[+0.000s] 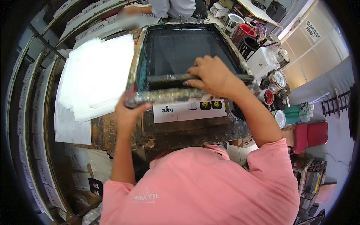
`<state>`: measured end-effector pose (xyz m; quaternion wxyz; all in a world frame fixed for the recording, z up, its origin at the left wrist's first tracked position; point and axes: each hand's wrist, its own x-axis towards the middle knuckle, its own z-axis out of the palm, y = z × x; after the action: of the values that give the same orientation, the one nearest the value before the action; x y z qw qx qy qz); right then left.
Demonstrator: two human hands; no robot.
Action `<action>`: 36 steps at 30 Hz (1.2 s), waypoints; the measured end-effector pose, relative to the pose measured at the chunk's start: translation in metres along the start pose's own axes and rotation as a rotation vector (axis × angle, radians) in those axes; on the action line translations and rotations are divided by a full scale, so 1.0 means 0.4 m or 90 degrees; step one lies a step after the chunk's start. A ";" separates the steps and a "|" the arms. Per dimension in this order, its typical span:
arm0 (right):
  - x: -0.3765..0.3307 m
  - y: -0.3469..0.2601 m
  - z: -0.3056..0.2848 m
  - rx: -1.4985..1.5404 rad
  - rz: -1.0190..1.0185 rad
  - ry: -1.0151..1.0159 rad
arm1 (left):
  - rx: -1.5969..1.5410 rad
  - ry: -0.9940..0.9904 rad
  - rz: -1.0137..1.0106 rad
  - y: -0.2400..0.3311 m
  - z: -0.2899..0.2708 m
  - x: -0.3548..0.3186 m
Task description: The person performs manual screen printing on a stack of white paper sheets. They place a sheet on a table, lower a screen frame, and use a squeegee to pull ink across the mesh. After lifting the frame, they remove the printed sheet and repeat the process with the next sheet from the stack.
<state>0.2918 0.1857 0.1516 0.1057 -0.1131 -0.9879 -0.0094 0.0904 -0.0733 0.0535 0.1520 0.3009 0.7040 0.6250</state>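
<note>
A screen-printing frame (pixel 176 96) with dark mesh lies before me on the worn wooden table (pixel 180 135). Its near edge appears raised above a white printed sheet (pixel 171 117) with black and yellow marks, which shows partly below it. My left hand (pixel 128 114) is closed around the frame's near left corner, thumb along the front edge. Over the near part of the mesh, my right hand (pixel 212 75) grips a long dark squeegee (pixel 165 81) that lies crosswise inside the frame. Part of the squeegee is hidden by that hand.
Left of the frame lies a spread stack of white sheets (pixel 99 75). Racks of printed pieces (pixel 35 123) line the left side. Ink tubs (pixel 268 96), a white jug (pixel 262 60) and a green container (pixel 297 113) crowd the right. Across the table is another person (pixel 174 7).
</note>
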 end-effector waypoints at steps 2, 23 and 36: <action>-0.027 0.019 0.079 0.121 0.015 -0.127 | 0.064 -0.017 -0.043 -0.092 0.010 -0.067; 0.279 0.269 0.482 0.068 0.017 0.067 | 0.534 -0.071 0.013 -0.239 0.002 -0.076; 0.593 0.519 0.445 0.112 0.007 -0.006 | 0.335 0.030 0.069 -0.282 -0.007 -0.127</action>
<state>0.0759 0.4479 0.0267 0.1106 -0.1092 -0.9847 0.0783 0.1018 -0.1109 -0.0641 0.0188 0.3525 0.8285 0.4347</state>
